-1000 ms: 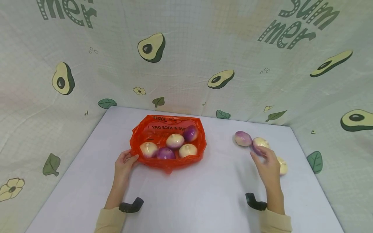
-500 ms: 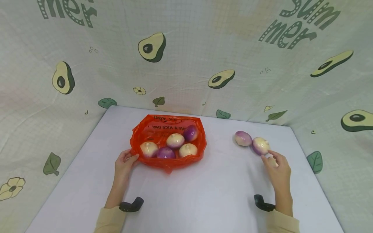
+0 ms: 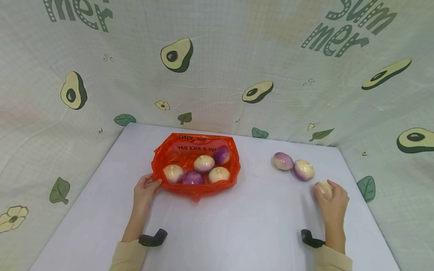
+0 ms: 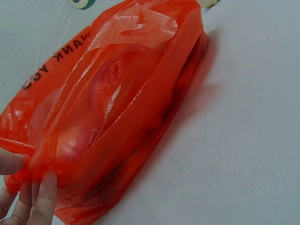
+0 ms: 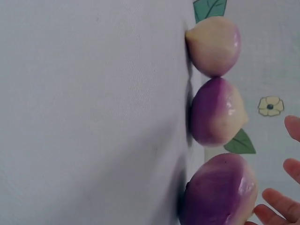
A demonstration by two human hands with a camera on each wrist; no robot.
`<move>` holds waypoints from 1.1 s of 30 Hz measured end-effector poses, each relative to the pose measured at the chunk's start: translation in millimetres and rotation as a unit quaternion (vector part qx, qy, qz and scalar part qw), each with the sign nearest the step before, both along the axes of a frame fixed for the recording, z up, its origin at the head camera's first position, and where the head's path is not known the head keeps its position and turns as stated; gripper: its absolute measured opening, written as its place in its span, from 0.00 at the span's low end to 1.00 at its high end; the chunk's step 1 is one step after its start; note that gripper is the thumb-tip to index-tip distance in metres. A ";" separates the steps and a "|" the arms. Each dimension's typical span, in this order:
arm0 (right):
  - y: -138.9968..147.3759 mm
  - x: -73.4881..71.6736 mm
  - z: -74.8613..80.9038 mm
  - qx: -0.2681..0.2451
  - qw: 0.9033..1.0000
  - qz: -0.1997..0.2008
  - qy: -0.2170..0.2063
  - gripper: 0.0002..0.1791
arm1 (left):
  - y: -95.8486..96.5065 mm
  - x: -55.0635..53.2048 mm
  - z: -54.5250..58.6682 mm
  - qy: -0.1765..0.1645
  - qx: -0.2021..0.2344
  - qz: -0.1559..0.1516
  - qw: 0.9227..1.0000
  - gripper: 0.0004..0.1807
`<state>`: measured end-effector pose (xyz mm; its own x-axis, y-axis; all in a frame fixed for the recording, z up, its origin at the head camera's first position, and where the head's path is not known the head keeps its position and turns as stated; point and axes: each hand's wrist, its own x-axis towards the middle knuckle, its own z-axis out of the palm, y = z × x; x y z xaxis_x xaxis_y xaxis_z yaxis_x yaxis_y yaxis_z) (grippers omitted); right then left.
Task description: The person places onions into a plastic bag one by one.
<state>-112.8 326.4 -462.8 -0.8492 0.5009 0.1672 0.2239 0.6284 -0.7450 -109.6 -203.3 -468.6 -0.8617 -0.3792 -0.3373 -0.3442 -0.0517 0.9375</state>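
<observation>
Left hand [image 3: 145, 189]: pinching your red bag [image 3: 217, 186] at its rim; five bulbs [image 3: 204, 164] inside.
Right hand [image 3: 334, 203]: your thumb and fingers curled round the near bulb [image 3: 326, 190].
Near bulb: on the worktop [image 3: 251, 222]; seemingly being secured; next likely calls for your firm pinch.

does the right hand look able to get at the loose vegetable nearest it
Probably yes: the right hand is at the vegetable, its fingers beside it, and nothing visible stands between them.
</observation>
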 end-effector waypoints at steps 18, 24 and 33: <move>32.0 -0.5 -10.4 0.015 0.995 -0.033 -0.089 0.37 | -0.3 1.3 1.0 0.000 -0.004 -0.004 1.000 0.26; 42.7 -3.2 -12.9 -0.007 0.994 -0.069 -0.086 0.36 | -0.4 1.5 1.3 -0.001 -0.003 -0.003 1.000 0.26; 46.6 -3.9 -7.8 -0.038 0.992 -0.080 -0.091 0.37 | -0.7 1.3 0.4 0.001 -0.001 -0.001 1.000 0.26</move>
